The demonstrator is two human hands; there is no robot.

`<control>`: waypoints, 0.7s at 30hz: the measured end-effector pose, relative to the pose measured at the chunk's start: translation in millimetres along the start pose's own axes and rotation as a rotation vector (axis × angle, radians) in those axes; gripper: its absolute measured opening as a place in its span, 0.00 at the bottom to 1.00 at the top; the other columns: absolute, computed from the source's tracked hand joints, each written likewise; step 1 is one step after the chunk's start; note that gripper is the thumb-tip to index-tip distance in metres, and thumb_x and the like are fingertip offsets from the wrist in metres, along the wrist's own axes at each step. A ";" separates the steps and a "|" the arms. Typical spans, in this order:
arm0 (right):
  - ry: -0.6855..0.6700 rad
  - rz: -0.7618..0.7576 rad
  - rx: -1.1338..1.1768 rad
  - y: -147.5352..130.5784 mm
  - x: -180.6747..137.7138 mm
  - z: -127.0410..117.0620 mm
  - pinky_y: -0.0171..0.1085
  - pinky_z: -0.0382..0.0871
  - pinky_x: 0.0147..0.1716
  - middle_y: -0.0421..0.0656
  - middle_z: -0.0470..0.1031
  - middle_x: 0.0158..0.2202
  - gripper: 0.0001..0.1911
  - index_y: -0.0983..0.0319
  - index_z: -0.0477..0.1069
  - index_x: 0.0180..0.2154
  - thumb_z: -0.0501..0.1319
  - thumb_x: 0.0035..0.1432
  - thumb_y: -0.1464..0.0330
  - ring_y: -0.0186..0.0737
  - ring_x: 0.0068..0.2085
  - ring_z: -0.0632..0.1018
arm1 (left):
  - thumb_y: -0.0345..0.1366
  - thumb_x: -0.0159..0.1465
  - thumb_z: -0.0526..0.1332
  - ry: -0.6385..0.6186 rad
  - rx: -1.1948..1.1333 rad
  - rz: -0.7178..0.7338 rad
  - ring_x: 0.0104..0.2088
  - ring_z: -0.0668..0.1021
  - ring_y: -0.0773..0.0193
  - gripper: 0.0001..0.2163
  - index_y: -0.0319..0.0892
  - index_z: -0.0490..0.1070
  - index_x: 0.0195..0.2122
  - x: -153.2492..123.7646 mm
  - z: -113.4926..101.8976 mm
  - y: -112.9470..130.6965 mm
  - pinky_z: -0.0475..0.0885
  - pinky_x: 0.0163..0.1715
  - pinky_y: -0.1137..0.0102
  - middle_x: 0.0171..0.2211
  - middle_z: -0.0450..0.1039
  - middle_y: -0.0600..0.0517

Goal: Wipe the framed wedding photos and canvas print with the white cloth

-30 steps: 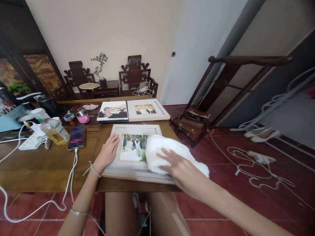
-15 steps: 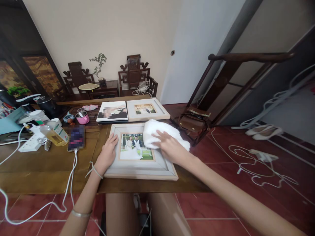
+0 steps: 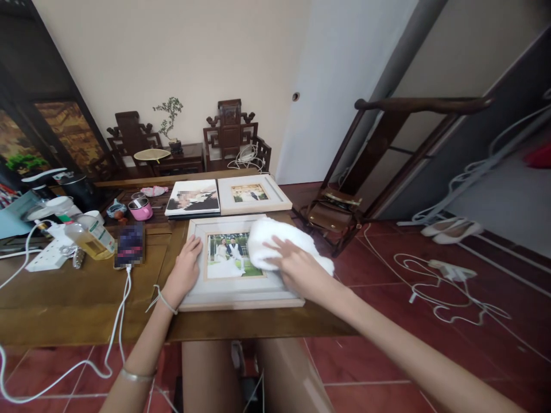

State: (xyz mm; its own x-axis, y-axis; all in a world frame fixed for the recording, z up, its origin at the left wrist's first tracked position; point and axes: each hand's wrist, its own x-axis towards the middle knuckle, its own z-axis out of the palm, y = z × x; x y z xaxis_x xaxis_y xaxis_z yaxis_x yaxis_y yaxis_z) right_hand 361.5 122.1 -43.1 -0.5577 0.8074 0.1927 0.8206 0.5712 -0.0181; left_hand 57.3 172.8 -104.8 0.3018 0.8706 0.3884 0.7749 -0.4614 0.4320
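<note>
Spreading right fingers (image 3: 284,249) over fluffy white cloth (image 3: 262,230), can't tell if pinching; resting unclenched left fingers (image 3: 191,246) on pale rectangular wooden frame (image 3: 232,292). Could skid off left fingers if overpressing.

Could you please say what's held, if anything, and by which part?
The right hand lies over the white cloth, grip unclear; the left hand rests on the near frame at its left edge.
</note>
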 end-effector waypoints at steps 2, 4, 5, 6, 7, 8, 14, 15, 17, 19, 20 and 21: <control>0.001 0.028 -0.054 11.6 30.1 3.4 0.57 0.61 0.59 0.53 0.67 0.60 0.32 0.63 0.74 0.53 0.53 0.48 0.85 0.57 0.64 0.62 | 0.18 0.57 0.46 0.001 0.007 -0.001 0.67 0.58 0.56 0.28 0.39 0.66 0.58 1.0 -0.4 0.6 0.57 0.64 0.49 0.63 0.62 0.42; -0.031 0.036 -0.094 19.0 54.0 4.0 0.56 0.59 0.59 0.54 0.66 0.61 0.30 0.64 0.74 0.53 0.53 0.49 0.85 0.58 0.64 0.61 | 0.18 0.57 0.46 -0.003 0.015 -0.011 0.67 0.58 0.56 0.28 0.38 0.67 0.58 1.3 -1.1 1.9 0.57 0.64 0.50 0.63 0.62 0.42; -0.048 0.031 -0.107 21.2 61.9 3.7 0.56 0.58 0.59 0.54 0.66 0.61 0.29 0.65 0.74 0.52 0.54 0.50 0.84 0.59 0.64 0.61 | 0.18 0.58 0.46 -0.005 0.020 -0.019 0.67 0.58 0.56 0.27 0.37 0.67 0.57 1.2 -1.5 2.9 0.57 0.64 0.50 0.63 0.62 0.41; -0.065 0.018 -0.113 22.4 66.4 3.3 0.56 0.58 0.60 0.54 0.67 0.60 0.28 0.65 0.75 0.52 0.54 0.50 0.84 0.58 0.64 0.61 | 0.18 0.58 0.46 -0.007 0.023 -0.028 0.67 0.58 0.56 0.27 0.37 0.67 0.57 1.0 -1.9 3.9 0.57 0.64 0.50 0.63 0.62 0.41; -0.079 -0.001 -0.113 22.4 67.1 2.7 0.56 0.57 0.60 0.54 0.67 0.60 0.28 0.65 0.75 0.51 0.53 0.50 0.85 0.58 0.64 0.60 | 0.18 0.58 0.46 -0.008 0.027 -0.036 0.67 0.58 0.55 0.27 0.37 0.67 0.57 0.7 -2.3 5.1 0.56 0.64 0.50 0.63 0.62 0.41; -0.090 -0.020 -0.108 21.1 64.1 1.8 0.56 0.56 0.60 0.54 0.67 0.60 0.29 0.65 0.75 0.51 0.53 0.49 0.85 0.57 0.65 0.60 | 0.18 0.58 0.46 -0.012 0.030 -0.039 0.67 0.58 0.55 0.28 0.37 0.66 0.58 0.4 -2.6 6.2 0.56 0.65 0.50 0.63 0.62 0.42; -0.213 -0.088 0.026 -16.6 -9.0 -17.7 0.58 0.52 0.63 0.53 0.64 0.62 0.30 0.64 0.77 0.48 0.54 0.44 0.85 0.57 0.66 0.57 | 0.17 0.57 0.46 -0.025 0.035 -0.032 0.68 0.56 0.55 0.29 0.35 0.65 0.59 0.7 -3.5 9.6 0.55 0.65 0.51 0.64 0.60 0.41; -0.219 -0.102 0.065 -25.2 -22.7 -22.2 0.59 0.51 0.63 0.53 0.64 0.62 0.30 0.64 0.77 0.48 0.54 0.44 0.85 0.58 0.66 0.56 | 0.17 0.57 0.46 -0.023 0.038 -0.029 0.68 0.56 0.55 0.28 0.34 0.65 0.59 1.3 -3.6 9.7 0.55 0.65 0.51 0.64 0.60 0.40; -0.213 -0.118 0.137 -39.5 -42.8 -28.7 0.60 0.52 0.63 0.52 0.63 0.63 0.30 0.63 0.77 0.48 0.53 0.44 0.84 0.58 0.66 0.56 | 0.17 0.57 0.45 -0.023 0.045 -0.018 0.67 0.57 0.55 0.28 0.33 0.65 0.58 2.3 -4.2 10.1 0.56 0.65 0.54 0.63 0.61 0.39; -0.200 -0.094 0.178 -46.5 -48.3 -29.4 0.58 0.54 0.62 0.50 0.64 0.63 0.31 0.61 0.77 0.49 0.52 0.45 0.84 0.55 0.66 0.58 | 0.16 0.57 0.45 -0.031 0.047 -0.003 0.66 0.59 0.56 0.28 0.32 0.65 0.58 3.0 -5.4 10.7 0.57 0.66 0.56 0.63 0.62 0.39; -0.192 -0.070 0.177 -46.5 -44.9 -27.3 0.57 0.56 0.62 0.50 0.65 0.62 0.32 0.60 0.76 0.50 0.52 0.45 0.84 0.54 0.65 0.59 | 0.16 0.57 0.45 -0.037 0.047 0.004 0.66 0.59 0.57 0.28 0.32 0.65 0.59 3.0 -6.1 11.1 0.57 0.66 0.57 0.63 0.62 0.40; -0.181 -0.042 0.160 -44.0 -37.6 -23.8 0.56 0.57 0.62 0.50 0.65 0.62 0.33 0.60 0.75 0.51 0.51 0.45 0.84 0.54 0.65 0.60 | 0.16 0.57 0.45 -0.045 0.046 0.009 0.66 0.59 0.57 0.29 0.32 0.64 0.59 2.8 -6.7 11.6 0.56 0.66 0.57 0.63 0.61 0.40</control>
State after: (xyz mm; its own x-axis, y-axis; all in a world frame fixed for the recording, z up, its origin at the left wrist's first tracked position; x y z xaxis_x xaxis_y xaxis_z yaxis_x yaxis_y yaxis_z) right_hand 349.3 63.1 -26.2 -0.6157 0.7878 0.0183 0.7742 0.6091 -0.1721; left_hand 63.4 168.7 -93.2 0.3324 0.8738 0.3549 0.7963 -0.4616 0.3909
